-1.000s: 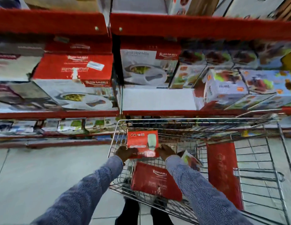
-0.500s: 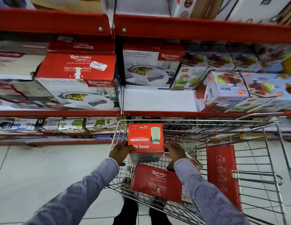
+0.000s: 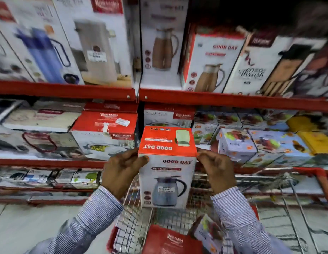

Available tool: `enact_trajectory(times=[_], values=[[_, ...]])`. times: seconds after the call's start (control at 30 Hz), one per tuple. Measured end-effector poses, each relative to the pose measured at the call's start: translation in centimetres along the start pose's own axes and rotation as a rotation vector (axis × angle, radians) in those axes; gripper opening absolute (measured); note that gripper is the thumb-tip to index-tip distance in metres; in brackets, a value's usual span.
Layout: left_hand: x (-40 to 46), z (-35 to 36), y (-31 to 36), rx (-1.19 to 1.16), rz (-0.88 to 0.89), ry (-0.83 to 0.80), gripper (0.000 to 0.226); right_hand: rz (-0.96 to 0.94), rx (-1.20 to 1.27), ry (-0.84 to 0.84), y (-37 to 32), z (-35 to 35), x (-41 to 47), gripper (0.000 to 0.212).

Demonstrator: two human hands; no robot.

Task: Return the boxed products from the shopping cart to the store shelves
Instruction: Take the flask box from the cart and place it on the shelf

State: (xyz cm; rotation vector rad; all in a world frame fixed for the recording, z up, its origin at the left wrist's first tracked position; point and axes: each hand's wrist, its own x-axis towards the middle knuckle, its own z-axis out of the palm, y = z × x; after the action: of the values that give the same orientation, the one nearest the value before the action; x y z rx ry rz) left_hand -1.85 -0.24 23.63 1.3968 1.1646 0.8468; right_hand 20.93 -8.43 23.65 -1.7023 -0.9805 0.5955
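Observation:
I hold a red-and-white Good Day jug box [image 3: 166, 173] upright above the wire shopping cart [image 3: 291, 187], in front of the middle shelf. My left hand [image 3: 121, 171] grips its left side and my right hand [image 3: 217, 170] grips its right side near the top edge. Down in the cart lie a red Rishabh box [image 3: 170, 241] and a small colourful box [image 3: 207, 233]. A matching Good Day box [image 3: 212, 65] stands on the upper shelf to the right.
Red shelf rails [image 3: 232, 100] run across at two heights. The upper shelf carries tall flask and jug boxes [image 3: 97, 46]. The middle shelf has Rishabh casserole boxes [image 3: 104, 132] on the left and juicer boxes [image 3: 236, 145] on the right. Grey floor tiles [image 3: 31, 226] lie left of the cart.
Both hands have lifted the Good Day box up out of the cart to middle-shelf height. My view has tilted upward, bringing the upper shelf of jug boxes into sight.

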Motion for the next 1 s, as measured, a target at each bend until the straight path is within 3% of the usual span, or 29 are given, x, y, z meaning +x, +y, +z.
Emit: enact_trajectory(times=[0.17,0.43,1.0], values=[[0.4,-1.1,5.8,-0.013,0.195,0.016,0.036,-0.183,0.066,0.01,-5.7,-1.7,1.9,0.022],[3.3,-3.7,14.2,0.125,0.486,0.11,0.058,-0.375,0.121,-0.059,-14.8,-3.3,5.4,0.051],[11.2,-5.0,23.7,0.253,0.672,0.206,0.054,-0.467,-0.004,0.019,-24.8,-3.1,12.6,0.058]])
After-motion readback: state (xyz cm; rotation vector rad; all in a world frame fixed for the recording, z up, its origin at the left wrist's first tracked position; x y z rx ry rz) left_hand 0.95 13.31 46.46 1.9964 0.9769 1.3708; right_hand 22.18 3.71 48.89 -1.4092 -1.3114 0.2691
